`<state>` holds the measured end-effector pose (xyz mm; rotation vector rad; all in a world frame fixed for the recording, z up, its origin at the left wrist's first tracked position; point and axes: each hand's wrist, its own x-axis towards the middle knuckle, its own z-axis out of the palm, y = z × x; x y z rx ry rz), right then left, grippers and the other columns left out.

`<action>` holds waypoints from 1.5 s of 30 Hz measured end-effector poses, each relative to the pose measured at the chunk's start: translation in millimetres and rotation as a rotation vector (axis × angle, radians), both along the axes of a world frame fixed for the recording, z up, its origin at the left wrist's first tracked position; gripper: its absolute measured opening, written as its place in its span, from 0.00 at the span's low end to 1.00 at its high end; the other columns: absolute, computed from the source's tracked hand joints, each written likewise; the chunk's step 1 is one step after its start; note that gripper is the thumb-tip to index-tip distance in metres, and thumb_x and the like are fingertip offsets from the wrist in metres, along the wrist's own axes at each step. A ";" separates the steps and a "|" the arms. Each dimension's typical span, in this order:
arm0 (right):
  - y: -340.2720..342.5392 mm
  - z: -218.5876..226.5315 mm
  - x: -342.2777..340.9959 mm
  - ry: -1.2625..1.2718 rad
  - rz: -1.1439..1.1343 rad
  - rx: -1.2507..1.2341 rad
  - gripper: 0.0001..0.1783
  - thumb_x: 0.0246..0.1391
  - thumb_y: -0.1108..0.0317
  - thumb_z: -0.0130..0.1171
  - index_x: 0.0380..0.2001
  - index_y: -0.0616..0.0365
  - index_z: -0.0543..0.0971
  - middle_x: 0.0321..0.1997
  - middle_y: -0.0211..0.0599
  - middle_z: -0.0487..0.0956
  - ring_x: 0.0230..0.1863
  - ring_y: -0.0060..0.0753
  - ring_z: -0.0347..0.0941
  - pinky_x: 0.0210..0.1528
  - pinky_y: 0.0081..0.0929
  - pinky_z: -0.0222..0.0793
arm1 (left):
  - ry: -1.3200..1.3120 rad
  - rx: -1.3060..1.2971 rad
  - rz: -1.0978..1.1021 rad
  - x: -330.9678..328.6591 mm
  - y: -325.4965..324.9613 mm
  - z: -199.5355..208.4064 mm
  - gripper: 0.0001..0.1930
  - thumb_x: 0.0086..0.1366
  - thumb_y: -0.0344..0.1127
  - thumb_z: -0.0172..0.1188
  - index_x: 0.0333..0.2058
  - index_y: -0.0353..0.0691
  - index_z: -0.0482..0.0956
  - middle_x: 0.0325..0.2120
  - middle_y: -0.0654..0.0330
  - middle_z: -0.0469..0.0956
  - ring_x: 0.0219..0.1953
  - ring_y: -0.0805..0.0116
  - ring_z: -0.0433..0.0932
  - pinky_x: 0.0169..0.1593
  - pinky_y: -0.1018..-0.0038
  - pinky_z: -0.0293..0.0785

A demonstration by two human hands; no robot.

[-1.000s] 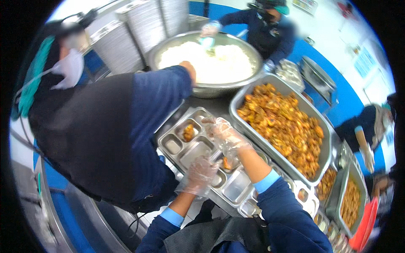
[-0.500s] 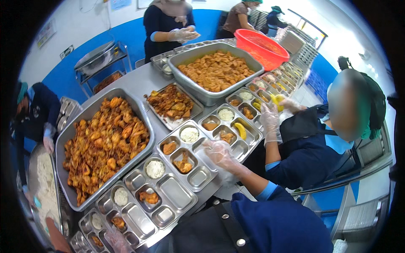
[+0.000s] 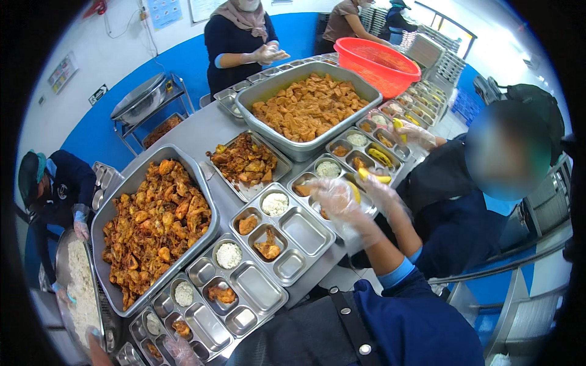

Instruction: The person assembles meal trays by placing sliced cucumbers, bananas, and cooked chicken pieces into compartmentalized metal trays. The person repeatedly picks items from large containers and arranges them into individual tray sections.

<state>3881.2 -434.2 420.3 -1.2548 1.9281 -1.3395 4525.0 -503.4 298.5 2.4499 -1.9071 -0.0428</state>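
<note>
Everywhere steel trays (image 3: 287, 238) along a grey counter (image 3: 201, 137) (blue-walled kitchen).

Walls: white above, with a broad blue band (image 3: 152, 91) below, running across the far left and far side.
Wall papers: a few posters (image 3: 163, 11) hang high on the far white wall; small signs (image 3: 63, 72) sit at the far left.
Tabletop: a long grey metal tabletop (image 3: 201, 131) runs from near left to far right.
Trolley: a metal trolley (image 3: 146, 113) stands against the blue band at far left, a large round bowl (image 3: 139, 97) on its top shelf.
Racks: stacked metal trays (image 3: 448, 61) stand at the far right.
Railing: metal rails (image 3: 519, 262) cross the near right.
Light: bright and even, whitest at the far right.
</note>
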 end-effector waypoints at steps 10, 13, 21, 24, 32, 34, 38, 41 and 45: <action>-200.9 32.8 -190.9 0.551 -0.201 -0.052 0.06 0.50 0.67 0.66 0.30 0.58 0.85 0.26 0.36 0.83 0.27 0.38 0.78 0.29 0.38 0.71 | -0.174 0.208 0.010 18.1 26.5 -8.7 0.22 0.71 0.33 0.52 0.63 0.42 0.71 0.60 0.35 0.67 0.64 0.38 0.65 0.67 0.52 0.63; -247.7 7.4 -210.6 1.295 0.199 0.384 0.11 0.48 0.65 0.67 0.35 0.56 0.88 0.36 0.44 0.86 0.40 0.51 0.83 0.40 0.44 0.78 | -0.294 0.336 -0.060 27.7 29.3 -17.1 0.24 0.71 0.32 0.52 0.66 0.43 0.70 0.64 0.34 0.66 0.67 0.37 0.64 0.70 0.52 0.62; -282.3 -9.0 -211.0 0.960 0.255 0.950 0.19 0.39 0.62 0.72 0.38 0.56 0.89 0.46 0.43 0.87 0.43 0.43 0.85 0.44 0.43 0.81 | -0.013 0.278 0.123 24.8 31.3 -10.4 0.24 0.69 0.28 0.50 0.64 0.44 0.72 0.69 0.33 0.59 0.70 0.36 0.61 0.72 0.52 0.60; -285.3 -21.4 -245.3 0.706 0.290 0.821 0.18 0.46 0.63 0.67 0.43 0.53 0.86 0.46 0.37 0.86 0.36 0.36 0.84 0.37 0.41 0.79 | 0.020 0.268 0.174 25.8 27.1 -10.7 0.24 0.70 0.28 0.49 0.64 0.42 0.72 0.69 0.33 0.58 0.69 0.36 0.62 0.71 0.52 0.61; -256.1 -23.8 -318.6 0.026 0.477 0.338 0.15 0.57 0.63 0.58 0.47 0.47 0.83 0.50 0.28 0.79 0.53 0.32 0.71 0.50 0.32 0.66 | -0.342 0.385 -0.012 68.3 24.9 -49.1 0.24 0.72 0.36 0.51 0.65 0.40 0.71 0.70 0.34 0.58 0.69 0.36 0.62 0.70 0.53 0.63; -244.8 -11.5 -306.6 -0.189 0.464 0.231 0.17 0.54 0.65 0.58 0.47 0.48 0.82 0.51 0.28 0.77 0.53 0.30 0.70 0.53 0.33 0.66 | -0.245 0.356 0.072 72.4 25.5 -51.7 0.26 0.72 0.40 0.52 0.66 0.40 0.70 0.70 0.35 0.57 0.70 0.37 0.60 0.71 0.53 0.61; -229.9 8.4 -269.4 -0.470 0.431 0.172 0.16 0.53 0.68 0.56 0.46 0.50 0.81 0.57 0.28 0.75 0.61 0.28 0.67 0.60 0.32 0.64 | -0.095 0.290 0.172 59.9 24.3 -43.3 0.30 0.72 0.48 0.53 0.68 0.40 0.67 0.72 0.37 0.56 0.73 0.40 0.56 0.73 0.54 0.58; -226.2 17.9 -239.4 -0.092 0.604 -0.072 0.14 0.56 0.62 0.60 0.45 0.50 0.81 0.63 0.29 0.73 0.66 0.34 0.64 0.63 0.34 0.62 | 0.175 0.199 0.267 47.0 29.4 -33.3 0.30 0.73 0.48 0.53 0.69 0.42 0.66 0.72 0.38 0.55 0.74 0.41 0.53 0.75 0.54 0.54; -219.0 42.6 -166.1 -0.495 0.642 -0.139 0.16 0.60 0.58 0.60 0.46 0.56 0.80 0.63 0.40 0.73 0.64 0.38 0.67 0.62 0.34 0.64 | -0.094 0.235 -0.091 45.2 43.6 -29.8 0.24 0.69 0.33 0.51 0.65 0.46 0.72 0.68 0.37 0.62 0.72 0.38 0.57 0.73 0.53 0.57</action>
